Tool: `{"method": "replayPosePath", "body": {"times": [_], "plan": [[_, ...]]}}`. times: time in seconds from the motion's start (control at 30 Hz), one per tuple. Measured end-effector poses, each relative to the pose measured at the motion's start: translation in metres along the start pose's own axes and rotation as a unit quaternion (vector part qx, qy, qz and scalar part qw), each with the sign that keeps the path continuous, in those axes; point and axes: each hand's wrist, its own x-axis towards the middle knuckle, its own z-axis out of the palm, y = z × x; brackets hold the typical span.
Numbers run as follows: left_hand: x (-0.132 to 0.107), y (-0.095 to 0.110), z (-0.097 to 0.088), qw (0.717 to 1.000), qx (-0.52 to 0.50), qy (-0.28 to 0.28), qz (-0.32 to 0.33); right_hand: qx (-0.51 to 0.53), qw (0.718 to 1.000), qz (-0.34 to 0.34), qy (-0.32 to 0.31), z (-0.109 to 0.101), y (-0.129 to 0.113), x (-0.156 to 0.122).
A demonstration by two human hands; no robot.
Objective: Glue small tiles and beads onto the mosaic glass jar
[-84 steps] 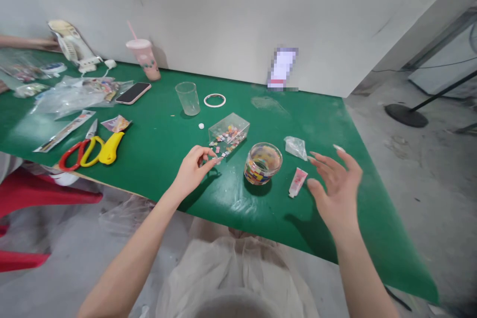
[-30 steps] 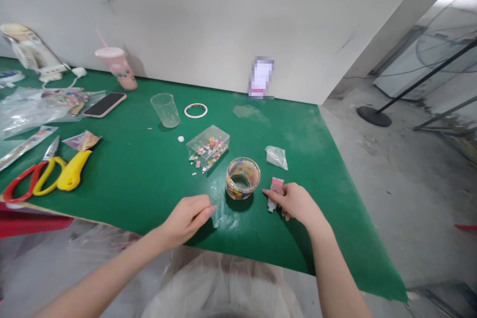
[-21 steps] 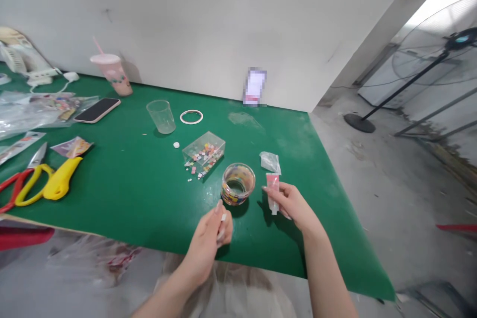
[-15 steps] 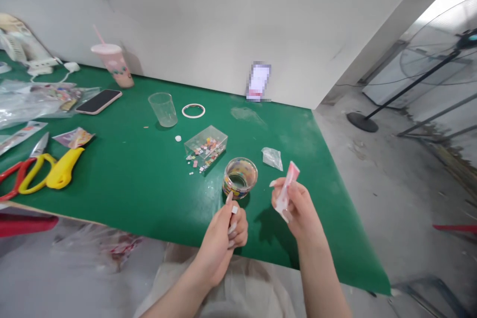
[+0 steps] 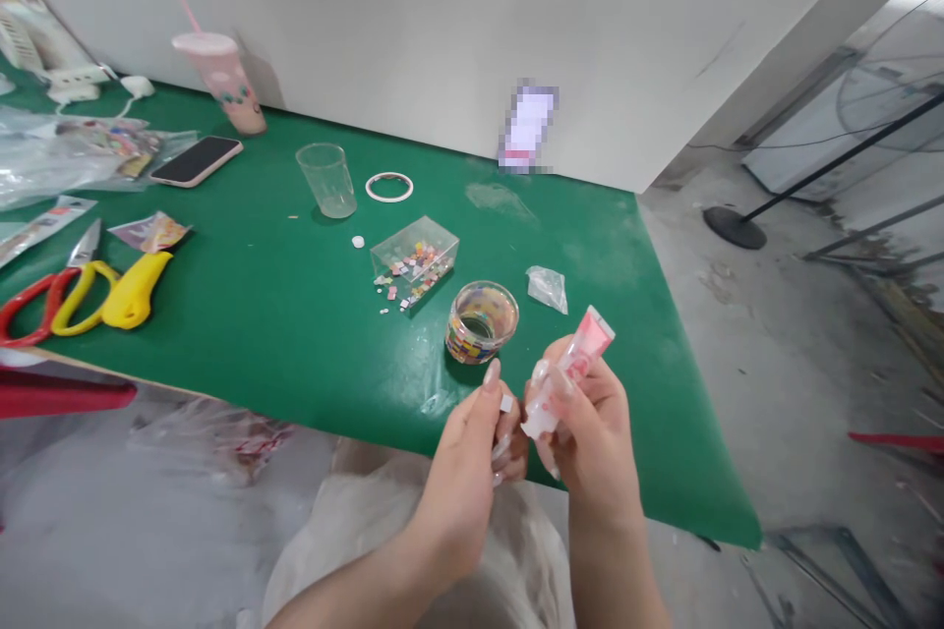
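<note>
Between the thumb and fingers of my left hand (image 5: 476, 457) is a small white square tile (image 5: 505, 404). My right hand (image 5: 586, 413) grips a pink and clear glue tube (image 5: 586, 346), its narrow end pointing down toward my left hand. The two hands are close together near the table's front edge. Just beyond them stands a round glass cup (image 5: 479, 322) with coloured tiles around its side. To its left, a clear plastic box (image 5: 417, 256) lies tipped with small coloured tiles in and in front of it.
Around the work lie a small clear plastic bag (image 5: 547, 288), a white ring (image 5: 389, 188) and a clear plastic cup (image 5: 328, 182). Scissors (image 5: 70, 290), a yellow-handled tool (image 5: 137, 293), a phone (image 5: 198, 162) and a pink drink cup (image 5: 221, 84) are at left on the green table (image 5: 295, 364).
My right hand has brought the glue tube in beside my left hand. My left hand has shifted right, still pinching the tile. The camera view has tilted slightly.
</note>
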Motion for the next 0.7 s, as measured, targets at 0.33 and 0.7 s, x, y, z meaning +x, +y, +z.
{"method": "replayPosePath", "body": {"times": [0.33,0.7], "plan": [[-0.007,-0.002,0.001,0.999,0.007,-0.002,0.04,-0.062,0.997,-0.033,0.02,0.01,-0.008,-0.006],[-0.005,-0.003,-0.004,0.994,0.066,0.004,0.091,-0.137,0.987,-0.063,0.058,0.014,-0.008,-0.011]]}}
